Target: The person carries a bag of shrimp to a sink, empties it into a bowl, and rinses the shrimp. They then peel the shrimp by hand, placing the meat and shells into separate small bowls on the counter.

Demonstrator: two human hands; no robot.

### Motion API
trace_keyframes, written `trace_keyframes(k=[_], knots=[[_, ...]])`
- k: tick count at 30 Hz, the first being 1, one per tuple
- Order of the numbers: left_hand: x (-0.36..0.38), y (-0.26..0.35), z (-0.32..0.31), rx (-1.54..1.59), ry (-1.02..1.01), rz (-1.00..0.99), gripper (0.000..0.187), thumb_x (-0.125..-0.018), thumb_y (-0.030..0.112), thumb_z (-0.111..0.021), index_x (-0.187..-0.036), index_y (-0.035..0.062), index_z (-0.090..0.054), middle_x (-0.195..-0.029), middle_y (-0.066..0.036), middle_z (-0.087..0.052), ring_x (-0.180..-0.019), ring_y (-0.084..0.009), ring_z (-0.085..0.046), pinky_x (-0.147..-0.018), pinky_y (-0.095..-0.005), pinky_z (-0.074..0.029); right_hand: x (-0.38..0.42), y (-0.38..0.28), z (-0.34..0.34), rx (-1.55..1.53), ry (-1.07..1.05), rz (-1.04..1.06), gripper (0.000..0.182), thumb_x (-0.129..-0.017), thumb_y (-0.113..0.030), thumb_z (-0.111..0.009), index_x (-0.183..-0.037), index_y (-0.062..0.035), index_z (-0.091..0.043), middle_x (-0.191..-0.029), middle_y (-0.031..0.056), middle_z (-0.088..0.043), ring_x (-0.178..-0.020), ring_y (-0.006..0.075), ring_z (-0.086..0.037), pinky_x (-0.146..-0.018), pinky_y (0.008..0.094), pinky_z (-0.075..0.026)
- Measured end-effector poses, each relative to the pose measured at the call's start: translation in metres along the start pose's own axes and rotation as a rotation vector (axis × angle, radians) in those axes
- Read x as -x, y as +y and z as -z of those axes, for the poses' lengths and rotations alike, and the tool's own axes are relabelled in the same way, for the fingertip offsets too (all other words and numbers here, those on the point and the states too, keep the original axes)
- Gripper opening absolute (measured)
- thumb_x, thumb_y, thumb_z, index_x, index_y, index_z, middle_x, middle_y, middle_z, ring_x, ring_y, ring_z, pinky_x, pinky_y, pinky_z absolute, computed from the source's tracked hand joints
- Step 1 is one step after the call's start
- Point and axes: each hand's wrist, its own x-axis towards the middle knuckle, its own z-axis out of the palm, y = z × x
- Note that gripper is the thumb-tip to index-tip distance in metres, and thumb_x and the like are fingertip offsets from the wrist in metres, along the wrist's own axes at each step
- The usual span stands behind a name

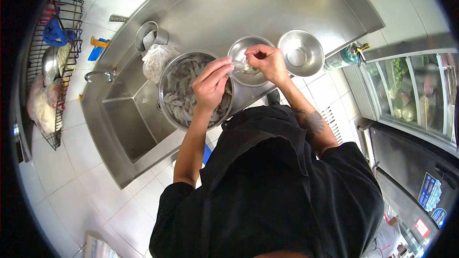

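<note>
Between the fingers of my left hand (213,83) is a greyish, translucent shrimp (237,65), held above the rim between two bowls. The thumb and fingers of my right hand (270,63) are pinched together at the shrimp's other end; the exact contact is too small to make out. Below my left hand stands a large steel bowl (161,86) heaped with grey raw shrimp (184,93). Under my right hand sits a smaller steel bowl (235,48) with pale scraps in it, partly hidden by the hands.
Another steel bowl (313,52) stands at the right on the steel counter (215,14). Left of the shrimp lie a filled plastic bag (158,62) and a metal pot (162,33), beside a sink basin (131,129) with a tap (100,74). A glass-fronted fridge (416,91) is at right.
</note>
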Motion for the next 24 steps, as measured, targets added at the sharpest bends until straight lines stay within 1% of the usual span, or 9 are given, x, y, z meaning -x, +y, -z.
trace_keyframes(k=[4,6,7,10,16,17,20,22,24], knots=[[0.0,0.002,0.006,-0.067,-0.061,0.07,0.023,-0.073,-0.013,-0.065,-0.091,-0.0003,-0.071,-0.099,-0.011,-0.069,-0.092,-0.0235,-0.068,-0.078,-0.0316,-0.055,0.005,-0.017,0.006,0.006,-0.063,-0.018,0.015,-0.083,-0.005,-0.068,-0.097,0.0005,-0.069,-0.085,0.0021,-0.069,-0.076,0.0065,-0.061,-0.068,0.0238,-0.051],[-0.001,0.0,0.005,-0.12,-0.113,0.078,0.023,-0.073,-0.012,-0.066,-0.092,-0.0001,-0.071,-0.1,-0.011,-0.069,-0.091,-0.0234,-0.068,-0.079,-0.0319,-0.055,0.008,-0.032,0.005,0.198,-0.176,0.254,0.016,-0.081,-0.005,-0.069,-0.097,-0.002,-0.07,-0.086,0.005,-0.068,-0.075,0.0122,-0.064,-0.065,0.0267,-0.052],[-0.001,0.0,0.004,-0.121,-0.115,0.077,0.023,-0.073,-0.012,-0.066,-0.092,-0.0001,-0.071,-0.1,-0.011,-0.069,-0.091,-0.0234,-0.068,-0.079,-0.0319,-0.055,0.009,-0.034,0.002,0.197,-0.174,0.254,0.016,-0.081,-0.005,-0.069,-0.097,-0.002,-0.07,-0.086,0.005,-0.068,-0.075,0.0122,-0.064,-0.065,0.0267,-0.052],[-0.002,-0.001,0.0,-0.108,-0.136,0.038,0.023,-0.073,-0.011,-0.066,-0.093,-0.0001,-0.07,-0.1,-0.01,-0.069,-0.091,-0.0234,-0.067,-0.079,-0.0319,-0.055,0.008,-0.036,-0.007,0.408,-0.088,0.543,0.015,-0.076,-0.005,-0.072,-0.092,-0.0037,-0.07,-0.085,0.0106,-0.066,-0.072,0.0254,-0.065,-0.062,0.0332,-0.053],[0.0,0.003,0.004,-0.1,-0.16,0.034,0.024,-0.072,-0.011,-0.066,-0.092,0.0002,-0.07,-0.099,-0.01,-0.069,-0.09,-0.0239,-0.068,-0.079,-0.0325,-0.055,0.007,-0.039,-0.008,0.443,-0.092,0.528,0.015,-0.072,-0.003,-0.07,-0.087,-0.0032,-0.069,-0.079,0.0103,-0.064,-0.065,0.0268,-0.063,-0.061,0.034,-0.052],[0.0,0.003,0.004,-0.113,-0.16,0.018,0.024,-0.072,-0.011,-0.066,-0.092,0.0001,-0.07,-0.099,-0.01,-0.069,-0.09,-0.0239,-0.068,-0.079,-0.0326,-0.055,0.007,-0.039,-0.008,0.442,-0.094,0.527,0.015,-0.072,-0.003,-0.07,-0.087,-0.0032,-0.069,-0.079,0.0103,-0.064,-0.065,0.0268,-0.063,-0.061,0.034,-0.052],[0.004,0.0,0.003,-0.102,-0.138,-0.018,0.024,-0.071,-0.012,-0.067,-0.091,-0.0003,-0.07,-0.099,-0.01,-0.069,-0.092,-0.0243,-0.068,-0.08,-0.0331,-0.055,0.007,-0.039,-0.009,0.397,-0.094,0.456,0.013,-0.073,-0.002,-0.068,-0.086,-0.0017,-0.068,-0.074,0.0079,-0.063,-0.061,0.0188,-0.061,-0.059,0.0297,-0.05],[0.004,0.0,0.004,-0.079,-0.116,-0.034,0.024,-0.07,-0.012,-0.067,-0.091,-0.0006,-0.07,-0.099,-0.011,-0.069,-0.092,-0.0246,-0.068,-0.081,-0.0334,-0.055,0.008,-0.039,-0.007,0.201,-0.126,0.214,0.008,-0.077,-0.002,-0.066,-0.084,0.0003,-0.066,-0.072,0.0022,-0.062,-0.063,0.0078,-0.056,-0.058,0.0243,-0.047],[0.003,0.004,0.005,-0.052,-0.091,-0.057,0.023,-0.07,-0.012,-0.067,-0.09,-0.0016,-0.07,-0.1,-0.012,-0.069,-0.094,-0.0252,-0.068,-0.083,-0.0336,-0.055,0.007,-0.034,-0.007,0.106,-0.123,0.117,0.01,-0.076,-0.005,-0.068,-0.084,0.0003,-0.067,-0.071,0.0027,-0.064,-0.063,0.0074,-0.056,-0.059,0.0246,-0.047]])
